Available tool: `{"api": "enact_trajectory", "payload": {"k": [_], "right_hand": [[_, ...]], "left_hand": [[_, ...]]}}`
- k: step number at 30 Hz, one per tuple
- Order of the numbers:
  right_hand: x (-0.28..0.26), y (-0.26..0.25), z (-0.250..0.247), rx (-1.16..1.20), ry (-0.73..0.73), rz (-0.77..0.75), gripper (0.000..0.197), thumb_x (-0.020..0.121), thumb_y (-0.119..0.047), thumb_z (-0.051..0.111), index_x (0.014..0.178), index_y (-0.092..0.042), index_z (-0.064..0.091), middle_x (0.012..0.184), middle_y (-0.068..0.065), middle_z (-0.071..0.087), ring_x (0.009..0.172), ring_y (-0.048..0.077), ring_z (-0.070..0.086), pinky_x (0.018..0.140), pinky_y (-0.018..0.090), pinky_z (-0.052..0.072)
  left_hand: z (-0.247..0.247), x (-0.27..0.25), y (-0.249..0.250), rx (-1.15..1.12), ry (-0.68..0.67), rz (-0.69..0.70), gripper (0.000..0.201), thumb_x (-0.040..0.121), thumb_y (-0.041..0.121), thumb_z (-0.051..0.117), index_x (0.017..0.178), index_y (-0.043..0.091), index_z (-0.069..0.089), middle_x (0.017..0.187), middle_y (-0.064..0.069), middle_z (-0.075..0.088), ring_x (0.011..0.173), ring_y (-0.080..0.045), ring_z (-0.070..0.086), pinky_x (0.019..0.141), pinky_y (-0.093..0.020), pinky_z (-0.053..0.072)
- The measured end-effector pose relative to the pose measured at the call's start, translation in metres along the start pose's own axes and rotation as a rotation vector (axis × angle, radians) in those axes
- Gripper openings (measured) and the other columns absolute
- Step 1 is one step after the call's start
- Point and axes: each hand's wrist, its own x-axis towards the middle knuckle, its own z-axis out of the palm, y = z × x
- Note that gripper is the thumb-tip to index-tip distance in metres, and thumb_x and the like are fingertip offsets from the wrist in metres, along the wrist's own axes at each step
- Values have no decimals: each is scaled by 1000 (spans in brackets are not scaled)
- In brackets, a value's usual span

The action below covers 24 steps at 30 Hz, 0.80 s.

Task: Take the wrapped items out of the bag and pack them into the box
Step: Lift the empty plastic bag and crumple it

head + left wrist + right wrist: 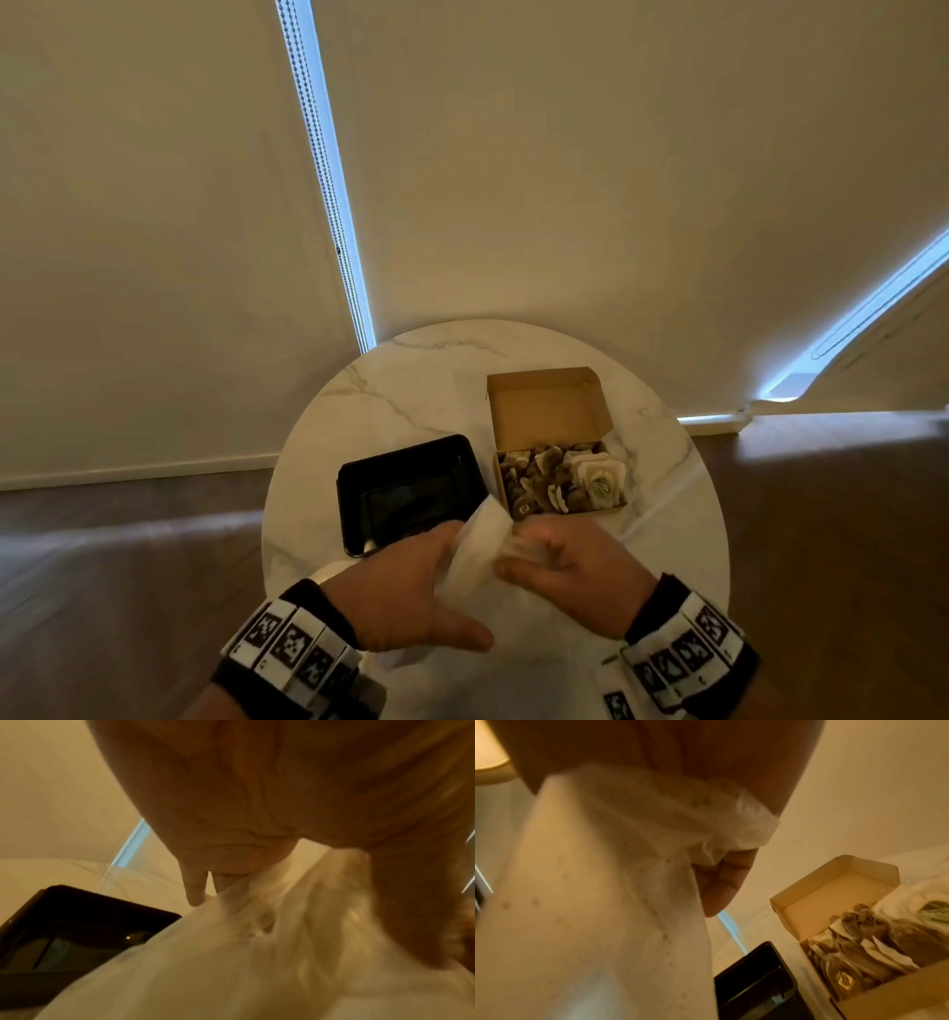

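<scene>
Both hands, left hand (pixel 405 580) and right hand (pixel 560 565), clutch the thin white plastic bag (pixel 480 545), fingers curled into it above the round marble table (pixel 411 380). Just beyond, the open brown cardboard box (pixel 544 406) sits crammed with wrapped items (pixel 554 478). Emptying looks finished; closing the lid probably comes next.

A: anyone able to read anything in these? brand, label, number?

B: honestly nothing legible. The wristbands (pixel 287 642) carry black-and-white square code patterns, and there are tiny marks under them, but they're too small to make out.

A: what about the stuff in the cardboard box (pixel 560 509)?

B: one white wrapped item (pixel 598 480) has a green mark on it, looks like a logo, not readable. A brown wrapped item (pixel 844 981) at the front has a pale emblem, also just a blur in the right wrist view.

A: the white bag (pixel 482 545)?

B: only faint dots across it, no lettering.
</scene>
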Motion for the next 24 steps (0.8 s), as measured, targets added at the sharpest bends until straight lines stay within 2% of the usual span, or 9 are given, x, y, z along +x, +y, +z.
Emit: {"api": "enact_trajectory", "payload": {"k": [4, 6, 8, 11, 13, 15, 19, 22, 24], "right_hand": [[11, -2, -12, 60, 203, 45, 24, 88, -53, 71, 92, -29, 69, 89, -12, 69, 87, 6, 65, 78, 32, 55], [13, 0, -14, 174, 372, 160, 45, 79, -62, 72, 115, -35, 65, 106, -19, 68, 101, 0, 64, 87, 24, 54], [15, 0, -10, 310, 511, 281, 76, 74, -75, 69, 136, -34, 53, 121, -19, 64, 111, -1, 61, 93, 26, 53], [17, -9, 5, 621, 416, 405, 82, 77, -69, 71, 142, -26, 46, 128, -12, 64, 110, 4, 66, 89, 30, 59], [17, -18, 20, 752, 218, 415, 60, 88, -51, 69, 138, -23, 52, 120, -7, 73, 106, 9, 71, 77, 30, 61], [18, -23, 32, 774, 146, 339, 42, 96, -27, 66, 136, -22, 54, 117, -5, 75, 106, 14, 72, 73, 27, 59], [30, -24, 35, 784, 284, 246, 45, 99, -4, 61, 140, -21, 53, 128, 1, 71, 119, 21, 67, 96, 39, 58], [38, -22, 30, 780, 357, 272, 43, 100, -2, 58, 136, -24, 57, 126, 2, 72, 118, 25, 68, 99, 48, 56], [41, -22, 30, 803, 378, 278, 42, 100, -2, 57, 136, -24, 58, 126, 3, 72, 118, 26, 68, 101, 52, 54]], "left_hand": [[0, 4, -3, -129, 187, 11, 49, 84, 37, 80, 128, 38, 58, 114, 11, 73, 96, -8, 73, 92, -41, 60], [-4, 6, -3, -223, 294, 7, 40, 89, 29, 78, 123, 37, 60, 109, 8, 75, 93, -9, 74, 90, -42, 60], [-10, 8, -2, -328, 392, 7, 42, 86, 33, 79, 123, 38, 60, 110, 10, 75, 100, -9, 72, 94, -44, 59], [-18, 11, 0, -524, 473, -11, 44, 82, 34, 77, 124, 30, 62, 111, 4, 76, 104, -20, 73, 96, -53, 58], [-21, 12, 0, -612, 496, -3, 38, 86, 25, 76, 121, 24, 63, 110, -2, 77, 103, -26, 74, 95, -57, 57], [-23, 12, 3, -664, 493, 9, 38, 87, 22, 76, 123, 23, 63, 114, -5, 76, 107, -27, 73, 96, -57, 57], [-25, 7, 9, -820, 424, 31, 35, 94, 17, 72, 127, 22, 61, 118, -7, 75, 108, -27, 73, 93, -51, 60], [-29, -1, 8, -958, 322, 23, 46, 86, 22, 74, 129, 23, 59, 122, -8, 74, 111, -30, 72, 88, -50, 61], [-32, -4, 5, -903, 330, 79, 41, 92, 9, 69, 130, 18, 56, 122, -13, 71, 111, -32, 71, 88, -49, 61]]}}
